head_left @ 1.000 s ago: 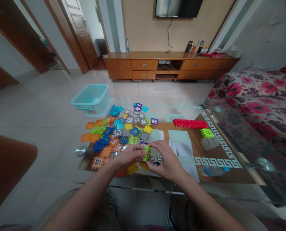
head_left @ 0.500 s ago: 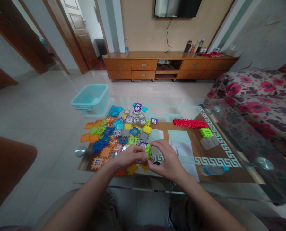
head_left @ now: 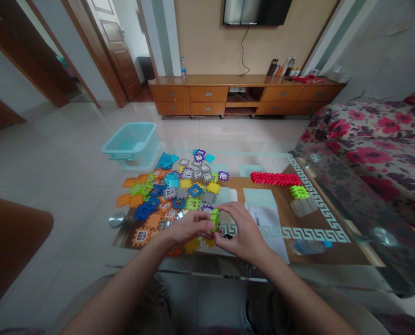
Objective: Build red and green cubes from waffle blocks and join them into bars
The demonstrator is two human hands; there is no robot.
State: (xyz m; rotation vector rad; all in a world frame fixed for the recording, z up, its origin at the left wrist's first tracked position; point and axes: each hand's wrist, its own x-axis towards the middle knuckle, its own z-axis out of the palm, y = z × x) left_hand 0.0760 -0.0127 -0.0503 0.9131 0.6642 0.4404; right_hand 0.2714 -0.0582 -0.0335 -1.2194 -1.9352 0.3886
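Observation:
Both my hands meet over the near edge of a glass table (head_left: 333,260). My left hand (head_left: 188,228) and my right hand (head_left: 240,232) pinch a small green block piece (head_left: 214,219) between their fingertips, fingers closed on it. Just beyond lies a pile of toothed plastic tiles (head_left: 172,195) in orange, blue, yellow, grey and purple. A long red assembled block (head_left: 275,178) and a small green assembled block (head_left: 299,191) rest further right, with grey tiles (head_left: 304,207) beside them.
A light blue plastic tub (head_left: 132,143) stands on the floor past the table's far left corner. Papers (head_left: 268,218) lie under the glass. A flowered sofa (head_left: 371,139) runs along the right. A wooden TV cabinet (head_left: 245,95) lines the far wall.
The green piece and both hands shifted slightly right and closer together; my right fingers curled more tightly over it.

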